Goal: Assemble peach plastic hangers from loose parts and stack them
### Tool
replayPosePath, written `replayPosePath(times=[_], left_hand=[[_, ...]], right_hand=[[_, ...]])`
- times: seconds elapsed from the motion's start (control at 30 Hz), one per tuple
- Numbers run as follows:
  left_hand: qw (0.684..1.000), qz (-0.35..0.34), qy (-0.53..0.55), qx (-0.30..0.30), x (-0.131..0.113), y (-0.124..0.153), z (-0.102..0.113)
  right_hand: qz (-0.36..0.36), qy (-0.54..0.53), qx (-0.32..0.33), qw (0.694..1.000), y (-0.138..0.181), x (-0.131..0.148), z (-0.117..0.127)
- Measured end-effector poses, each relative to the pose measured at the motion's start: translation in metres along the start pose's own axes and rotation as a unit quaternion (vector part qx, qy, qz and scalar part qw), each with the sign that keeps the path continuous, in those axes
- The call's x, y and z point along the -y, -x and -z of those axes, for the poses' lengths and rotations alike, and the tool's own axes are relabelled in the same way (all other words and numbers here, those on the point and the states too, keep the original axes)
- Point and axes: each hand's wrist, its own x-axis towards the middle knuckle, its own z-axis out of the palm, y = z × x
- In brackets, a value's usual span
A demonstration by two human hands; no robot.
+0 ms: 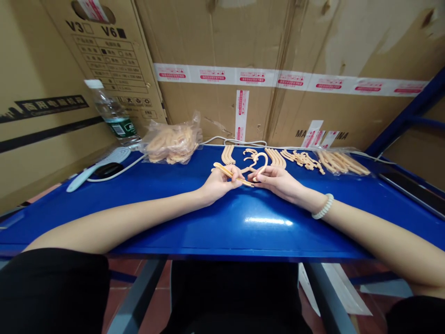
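My left hand (pixel 222 183) is closed round a beige plastic hanger arm (pixel 221 168), a slim grooved piece that slants down to the right. Between the fingers of my right hand (pixel 278 181) is a curved beige hanger hook (pixel 266 162), its bend pointing up. The lower end of the hook and the right end of the arm are close together; whether they touch I cannot tell. Just behind my hands lie a row of hanger arms (pixel 228 154), a few loose hooks (pixel 249 152) and a second row of arms (pixel 276 157).
Further right are a pile of small hooks (pixel 306 160), a bag of arms (pixel 342 162) and a phone (pixel 413 192). On the left stand a bagged bundle of beige parts (pixel 172 141), a water bottle (pixel 116 118) and a light-blue hairbrush (pixel 99 168). Cardboard (pixel 215 41) walls the blue table (pixel 215 232).
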Motion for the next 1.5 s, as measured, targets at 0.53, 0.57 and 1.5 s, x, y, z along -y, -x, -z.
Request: replayPosePath(times=[0.53,0.57,1.5], left_hand=[[0.991,-0.046,-0.127,-0.02,-0.002,0.003,0.003],[0.988,-0.052,-0.146,-0.018,-0.002,0.003,0.003],[0.958,-0.134,-0.251,0.025,-0.008,0.005,0.004]], right_hand=[[-0.053,-0.004,0.07,0.996,-0.002,0.007,0.006],[-0.055,-0.002,0.069,0.996,-0.002,0.008,0.005],[-0.003,0.045,-0.008,0.999,0.003,0.001,-0.008]])
